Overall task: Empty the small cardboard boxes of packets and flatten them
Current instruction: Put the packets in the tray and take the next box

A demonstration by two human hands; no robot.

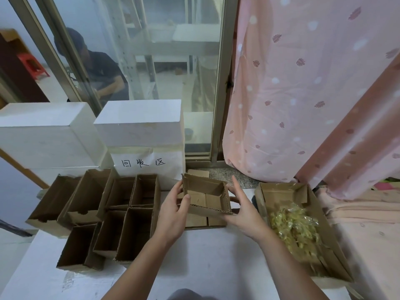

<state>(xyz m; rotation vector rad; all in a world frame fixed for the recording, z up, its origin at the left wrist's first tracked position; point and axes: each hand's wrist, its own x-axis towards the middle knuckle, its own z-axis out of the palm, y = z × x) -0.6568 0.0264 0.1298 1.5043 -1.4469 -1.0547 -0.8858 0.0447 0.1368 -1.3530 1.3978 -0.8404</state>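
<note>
— Holding what, at that moment?

— Head view, the only one. Both hands were clamped on one small cardboard box point(205, 197), lifted above the white surface point(194, 256) near its far edge. The left hand point(173, 215) gripped the box's left wall, thumb curled over the rim. The right hand point(244, 213) held the right side, fingers mostly straight along the wall and pointing away from the person, thumb hooked at the near corner. The hands were set apart by the box's width.

— State of the box?

— Open on top, tilted toward the camera, no packets visible inside. Directly under it lay a piece of flattened cardboard point(205, 221) on the surface.

— And the packets?

— A pile of clear yellowish packets point(294, 226) lay in a larger cardboard tray point(281, 189) to the right, just beside the right hand.

— Other boxes?

— A cluster of open small boxes point(112, 217) stood on the left part of the surface, packed side by side and touching; their insides were dark, and I couldn't tell the contents.

— Surroundings?

— Two white boxes point(138, 124) stood behind the cluster; a paper sheet point(147, 163) with handwritten characters hung on the front of the nearer one. A glass sliding door point(173, 61) rose behind, showing a seated person point(99, 68) through the pane. A pink patterned curtain point(303, 83) hung at right.
</note>
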